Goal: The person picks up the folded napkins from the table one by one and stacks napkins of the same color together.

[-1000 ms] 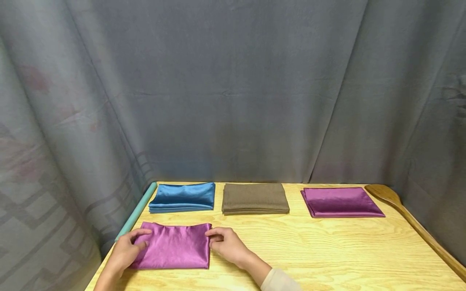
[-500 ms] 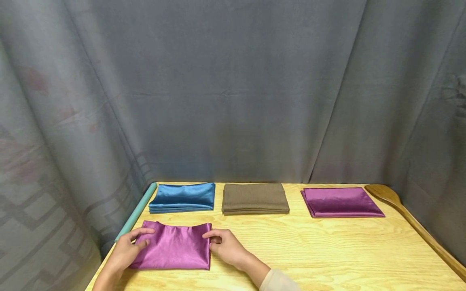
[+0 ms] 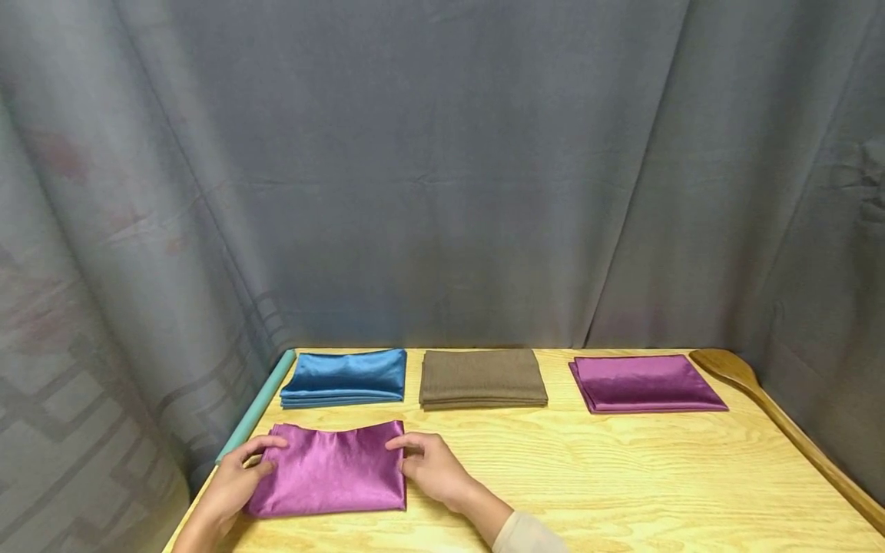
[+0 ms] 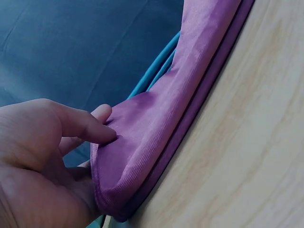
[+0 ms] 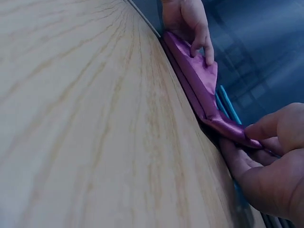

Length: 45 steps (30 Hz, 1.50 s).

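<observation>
A folded purple satin cloth (image 3: 335,472) is held between both hands at the front left of the table. My left hand (image 3: 235,484) grips its left side, and in the left wrist view the cloth's corner (image 4: 111,183) lies between thumb and fingers. At the opposite edge, my right hand (image 3: 435,472) pinches the fabric, with digits above and below it in the right wrist view (image 5: 275,161). The layered front fold (image 4: 156,137) runs close over the wood. The cloth's far edge sags between the two hands.
Along the back of the table (image 3: 622,476) lie a folded blue satin cloth (image 3: 346,376), a folded brown cloth (image 3: 484,378) and another folded purple one (image 3: 646,382). A teal rod (image 3: 257,407) lines the left edge. A long wooden spoon (image 3: 781,411) lies along the right. Grey curtains (image 3: 429,169) hang behind.
The purple cloth has shifted slightly right and its right end has come up a little, with the right hand still pinching it. The left hand keeps its hold.
</observation>
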### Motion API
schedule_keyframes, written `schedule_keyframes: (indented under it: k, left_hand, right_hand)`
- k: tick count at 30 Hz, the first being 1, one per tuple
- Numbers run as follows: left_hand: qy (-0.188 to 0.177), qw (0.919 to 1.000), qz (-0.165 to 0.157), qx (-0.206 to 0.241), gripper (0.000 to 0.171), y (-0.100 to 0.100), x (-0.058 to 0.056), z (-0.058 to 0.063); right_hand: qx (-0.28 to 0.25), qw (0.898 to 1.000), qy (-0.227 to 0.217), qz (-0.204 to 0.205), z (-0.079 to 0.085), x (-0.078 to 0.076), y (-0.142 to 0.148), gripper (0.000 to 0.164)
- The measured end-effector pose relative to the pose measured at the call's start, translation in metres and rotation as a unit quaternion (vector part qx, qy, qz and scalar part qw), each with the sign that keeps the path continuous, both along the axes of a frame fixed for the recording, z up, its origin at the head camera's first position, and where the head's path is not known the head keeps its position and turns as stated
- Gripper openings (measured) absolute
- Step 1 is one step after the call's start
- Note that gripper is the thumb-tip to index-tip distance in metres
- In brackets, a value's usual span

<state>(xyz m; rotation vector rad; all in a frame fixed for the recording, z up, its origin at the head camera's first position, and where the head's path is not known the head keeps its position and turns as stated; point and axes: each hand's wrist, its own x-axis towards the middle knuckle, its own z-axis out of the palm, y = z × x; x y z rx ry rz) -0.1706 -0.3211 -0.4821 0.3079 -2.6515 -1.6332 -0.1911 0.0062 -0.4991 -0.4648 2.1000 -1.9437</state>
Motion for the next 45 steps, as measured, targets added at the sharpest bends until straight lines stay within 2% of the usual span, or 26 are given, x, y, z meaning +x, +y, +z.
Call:
schedule_keyframes:
  k: [6,12,18,24,29,32,36,39,45]
  left_hand:
    - [-0.007,0.9997,0.006,0.022,0.028,-0.006,0.0,-0.004]
    - [-0.038,0.9982,0.007,0.046,0.033,-0.01,0.002,-0.003]
    - [-0.055,0.9981,-0.004,0.029,0.041,-0.013,0.003,-0.001]
    - [-0.069,0.9972,0.007,0.027,0.043,-0.007,0.004,0.005]
    - [-0.052,0.9966,-0.022,0.06,0.044,0.001,0.006,0.011]
    - [-0.028,0.9955,-0.042,0.08,0.045,0.009,0.006,0.014]
    - [0.006,0.995,-0.05,0.087,0.045,0.025,0.004,0.019]
    - [0.022,0.9947,-0.052,0.087,0.044,0.039,0.002,0.026]
    - [0.046,0.9902,-0.08,0.104,0.043,0.065,-0.005,0.038]
  right_hand:
    - [0.012,0.999,-0.003,-0.03,-0.003,-0.001,0.0,0.042]
    - [0.002,1.0,-0.001,-0.03,-0.005,-0.002,0.001,0.042]
    - [0.007,0.999,0.001,-0.032,-0.004,-0.003,0.003,0.044]
    - [-0.037,0.999,-0.029,-0.017,-0.002,-0.004,0.009,0.046]
    - [-0.064,0.996,-0.054,-0.008,0.006,-0.01,0.022,0.044]
    - [-0.057,0.997,-0.042,-0.01,0.012,-0.014,0.032,0.044]
    - [-0.051,0.998,-0.025,-0.012,0.02,-0.018,0.049,0.044]
    - [-0.044,0.999,-0.016,-0.021,0.026,-0.021,0.064,0.043]
    - [-0.011,0.999,-0.002,-0.052,0.04,-0.026,0.093,0.04]
